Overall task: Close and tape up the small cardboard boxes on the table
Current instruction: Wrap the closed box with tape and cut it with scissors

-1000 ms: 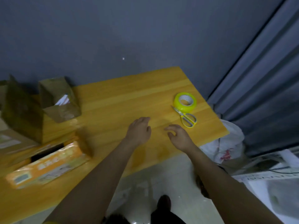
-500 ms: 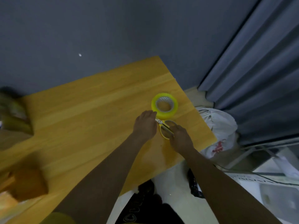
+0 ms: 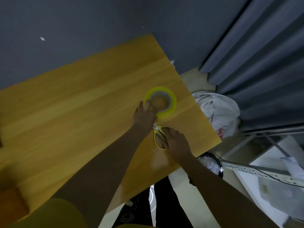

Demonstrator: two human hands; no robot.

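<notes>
A yellow tape roll (image 3: 171, 100) lies flat near the right end of the wooden table (image 3: 74, 112). My left hand (image 3: 144, 115) reaches onto its near-left rim, with fingertips curled over the ring. Just in front of the roll lie yellow-handled scissors (image 3: 156, 140), blades pointing toward my left hand. My right hand (image 3: 177, 143) covers the scissors' handles, fingers curled into the loops. At the lower left edge a blurred brown corner (image 3: 14, 204) shows, perhaps a cardboard box; no other box is in view.
The table's right edge runs close beside my right hand. Beyond it on the floor sit a white plastic bag (image 3: 218, 111) and a black bin (image 3: 212, 163). A grey curtain (image 3: 263, 63) hangs at the right, a dark wall behind the table.
My view swung right, so the boxes left the frame. Both hands moved forward: the left from the bare table onto the tape roll, the right onto the scissors' handles.
</notes>
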